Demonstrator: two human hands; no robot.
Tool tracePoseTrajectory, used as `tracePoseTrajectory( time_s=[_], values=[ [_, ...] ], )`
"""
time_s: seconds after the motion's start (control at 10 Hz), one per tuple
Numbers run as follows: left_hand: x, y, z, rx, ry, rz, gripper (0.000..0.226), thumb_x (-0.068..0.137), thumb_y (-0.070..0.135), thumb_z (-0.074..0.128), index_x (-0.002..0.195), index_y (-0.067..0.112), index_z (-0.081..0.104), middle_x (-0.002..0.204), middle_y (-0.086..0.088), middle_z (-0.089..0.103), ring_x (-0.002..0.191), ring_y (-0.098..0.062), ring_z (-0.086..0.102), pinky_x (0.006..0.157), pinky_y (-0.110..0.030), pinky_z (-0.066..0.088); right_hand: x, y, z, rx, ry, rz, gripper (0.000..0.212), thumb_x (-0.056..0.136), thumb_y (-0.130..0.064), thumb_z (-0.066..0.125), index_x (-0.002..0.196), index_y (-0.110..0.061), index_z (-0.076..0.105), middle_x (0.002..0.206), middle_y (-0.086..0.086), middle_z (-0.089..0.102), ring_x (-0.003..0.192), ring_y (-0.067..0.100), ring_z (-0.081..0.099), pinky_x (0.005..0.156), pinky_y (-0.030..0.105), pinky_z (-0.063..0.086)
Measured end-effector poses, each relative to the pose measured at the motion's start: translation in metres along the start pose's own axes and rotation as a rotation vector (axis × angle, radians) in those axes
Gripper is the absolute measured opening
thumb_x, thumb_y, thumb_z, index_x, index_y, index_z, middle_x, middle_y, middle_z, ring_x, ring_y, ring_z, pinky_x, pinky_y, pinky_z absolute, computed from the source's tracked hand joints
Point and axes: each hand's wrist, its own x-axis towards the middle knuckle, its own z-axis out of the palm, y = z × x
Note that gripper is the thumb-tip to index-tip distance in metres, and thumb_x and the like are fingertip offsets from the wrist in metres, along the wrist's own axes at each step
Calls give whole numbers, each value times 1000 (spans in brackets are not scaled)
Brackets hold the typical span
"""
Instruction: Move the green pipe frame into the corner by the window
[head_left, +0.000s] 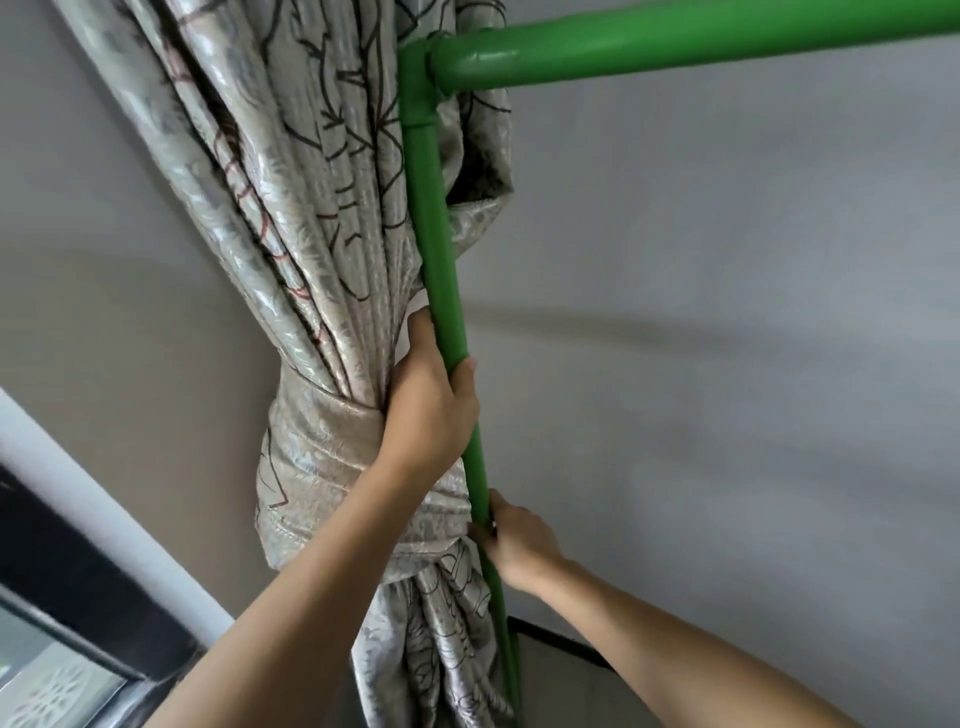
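The green pipe frame (436, 244) has an upright post running down the middle of the view and a thick top bar leaving a corner joint toward the upper right. My left hand (428, 410) is wrapped around the post about halfway down. My right hand (514, 545) grips the same post lower down. The post stands right against a tied-back patterned curtain. Its foot is out of view.
The silver-grey curtain (311, 260) with dark branch lines hangs bunched and tied at a knot just left of the post. A window frame (78, 597) with a white edge sits at the lower left. Grey wall (727, 364) fills the right side.
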Motion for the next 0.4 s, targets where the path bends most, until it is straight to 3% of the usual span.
tracePoseTrajectory(
  time_s=[0.1,0.3,0.4],
  values=[
    [-2,1,-6,-15,-37,-3,46,94,15,51,135,13,31,106,-13,61,100,-34,62,84,-46,55,-11,-9,-1,38,-30,44,34,92,-35,56,120,-19,44,99,13,68,86,33,68,72,45,55],
    [-17,-4,-18,-6,-119,32,50,91,14,54,136,13,32,111,-12,64,101,-35,64,80,-43,56,-65,-7,-3,190,6,65,60,89,-34,64,142,-26,37,136,4,59,100,27,69,91,44,55],
    [-33,-9,-23,-56,-83,53,55,88,17,57,138,15,34,121,-12,62,104,-34,65,85,-49,57,-103,3,-19,192,133,75,46,90,-35,63,134,-24,50,130,0,63,104,20,67,97,37,51]
  ],
)
